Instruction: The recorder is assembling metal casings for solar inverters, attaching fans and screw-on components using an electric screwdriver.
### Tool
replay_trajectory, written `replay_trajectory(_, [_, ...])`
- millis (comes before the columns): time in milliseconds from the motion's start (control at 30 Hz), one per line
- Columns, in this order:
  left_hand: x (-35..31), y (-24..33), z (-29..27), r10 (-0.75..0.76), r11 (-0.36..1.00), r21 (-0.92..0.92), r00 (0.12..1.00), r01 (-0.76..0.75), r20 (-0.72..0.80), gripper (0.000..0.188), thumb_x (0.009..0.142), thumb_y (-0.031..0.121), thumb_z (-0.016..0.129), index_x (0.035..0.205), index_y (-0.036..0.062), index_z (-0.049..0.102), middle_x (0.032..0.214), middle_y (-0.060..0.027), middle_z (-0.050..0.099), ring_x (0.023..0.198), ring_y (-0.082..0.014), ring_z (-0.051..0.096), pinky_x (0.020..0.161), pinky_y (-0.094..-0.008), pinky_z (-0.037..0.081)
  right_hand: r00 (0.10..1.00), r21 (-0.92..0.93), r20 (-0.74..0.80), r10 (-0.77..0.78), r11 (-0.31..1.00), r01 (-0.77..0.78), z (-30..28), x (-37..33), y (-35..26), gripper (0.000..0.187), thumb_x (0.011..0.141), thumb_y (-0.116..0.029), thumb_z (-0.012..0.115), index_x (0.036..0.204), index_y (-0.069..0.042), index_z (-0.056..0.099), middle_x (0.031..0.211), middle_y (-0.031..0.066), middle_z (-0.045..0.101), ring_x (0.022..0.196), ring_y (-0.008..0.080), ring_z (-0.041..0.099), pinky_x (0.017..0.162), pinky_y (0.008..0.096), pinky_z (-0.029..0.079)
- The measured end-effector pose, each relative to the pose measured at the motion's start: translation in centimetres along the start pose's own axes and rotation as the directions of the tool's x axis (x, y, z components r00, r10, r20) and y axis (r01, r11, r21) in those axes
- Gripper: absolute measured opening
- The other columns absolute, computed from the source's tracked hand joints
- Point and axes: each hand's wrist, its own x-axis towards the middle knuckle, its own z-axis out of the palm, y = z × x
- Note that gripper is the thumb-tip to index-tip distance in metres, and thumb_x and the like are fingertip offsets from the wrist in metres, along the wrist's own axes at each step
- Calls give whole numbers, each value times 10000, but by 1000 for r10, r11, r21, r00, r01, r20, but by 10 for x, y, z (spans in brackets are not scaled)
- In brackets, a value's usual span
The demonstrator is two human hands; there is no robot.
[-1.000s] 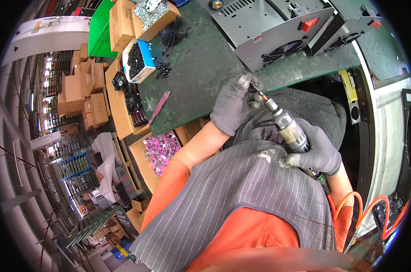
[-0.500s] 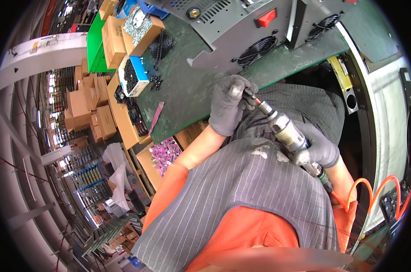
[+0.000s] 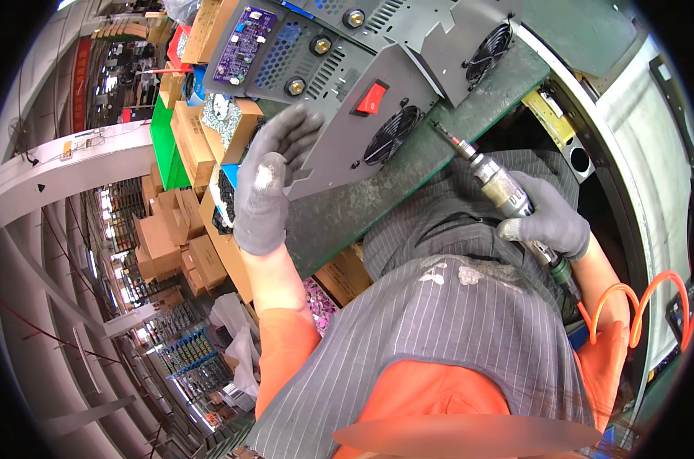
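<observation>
Two gloved hands are shown in the head view. The right hand (image 3: 547,223) is closed around the body of a pneumatic screwdriver (image 3: 500,187), which is fed from behind by an orange coiled air hose (image 3: 634,302). The long axis of the tool runs from lower right to upper left, with the bit tip (image 3: 439,130) held at the near edge of the green-topped desk (image 3: 377,206), just beside the corner of a grey metal chassis (image 3: 362,99).

The left hand (image 3: 267,183) is raised with the fingers spread wide and nothing held; it hovers in front of the left end of the chassis, near a red rocker switch (image 3: 371,98) and a round fan grille (image 3: 391,135). Whether the chassis is touched cannot be told. The left hand is nearer to the chassis face; the right hand lies to its right, and the tool points toward it.

Stacked cardboard boxes (image 3: 190,141) are seen to the left of the desk.
</observation>
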Motion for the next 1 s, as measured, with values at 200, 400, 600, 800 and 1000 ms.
replay_trajectory(200, [48,34,11,-195,968,230,874,99,445,701,732,331,633,1298,-36,445,1142,-106,542,1017,-170,515,922,-284,397,1000,31,22,-1,1000,0,6,13,1,610,659,-219,779,1154,25,521,948,28,557,864,122,506,800,284,437])
replay_trajectory(400, [53,20,7,-120,979,201,850,17,513,634,710,345,612,1199,-43,501,988,-119,574,913,-177,522,810,-310,440,994,82,86,-68,995,61,4,26,-4,525,695,-223,761,1103,11,528,897,7,535,825,92,479,740,263,431])
replay_trajectory(600, [60,21,3,-134,940,332,807,-80,575,669,701,418,605,1180,-39,512,985,-132,579,909,-193,521,825,-325,428,995,50,76,-63,997,60,1,32,-2,489,690,-222,763,1062,8,545,882,6,531,817,104,479,745,273,426])
replay_trajectory(800, [59,21,-2,-169,941,337,813,-36,558,671,708,406,598,1207,-33,509,1042,-129,588,962,-197,519,872,-317,409,998,-7,46,-44,999,44,6,31,-3,506,686,-230,761,1073,15,546,888,21,547,820,114,493,750,278,429])
replay_trajectory(1000, [56,21,1,-169,975,215,833,61,527,727,704,392,598,1272,-43,469,1077,-116,590,980,-195,520,879,-311,410,996,-82,77,-38,996,45,-2,34,-10,544,679,-224,774,1107,16,540,894,20,554,826,113,505,759,274,439])
